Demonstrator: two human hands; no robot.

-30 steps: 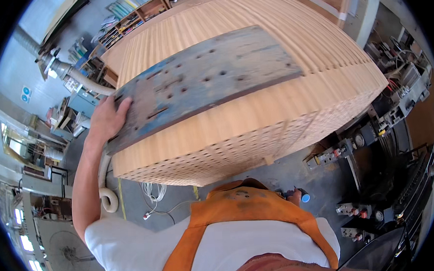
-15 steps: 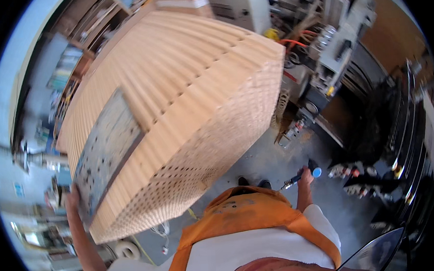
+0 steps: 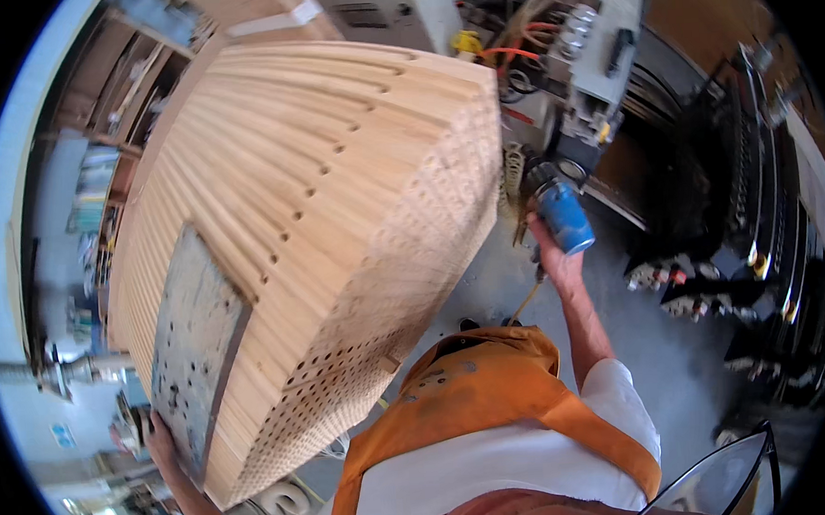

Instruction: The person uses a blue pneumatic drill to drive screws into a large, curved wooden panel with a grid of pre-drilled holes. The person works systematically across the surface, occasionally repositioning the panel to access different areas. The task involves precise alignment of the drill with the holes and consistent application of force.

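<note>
A large stack of pale wooden strips [image 3: 336, 224] fills the middle left, grooved on top, with rows of small holes in its end face. On its near left corner lies a worn grey board [image 3: 197, 334], flat and dotted with dark holes. My left hand [image 3: 164, 445] grips that board's outer left edge; some of its fingers are hidden. Out to the right of the stack, my right hand [image 3: 558, 261] is wrapped round the handle of a blue pistol-shaped air tool [image 3: 565, 220]. The tool's dark front end points away from me, and a thin yellowish hose hangs below the hand.
Beyond the tool stands a grey machine [image 3: 600, 98] with orange and coiled hoses. Dark machinery [image 3: 709, 214] lines the right side. Shelves [image 3: 110, 96] stand at the far left. Under the stack's near corner a pale roll [image 3: 283, 499] lies on the grey floor [image 3: 502, 281].
My right hand has raised the air tool from low beside me, up and forward near the stack's right side. My left hand stays at the board's edge. The whole view has shifted slightly.
</note>
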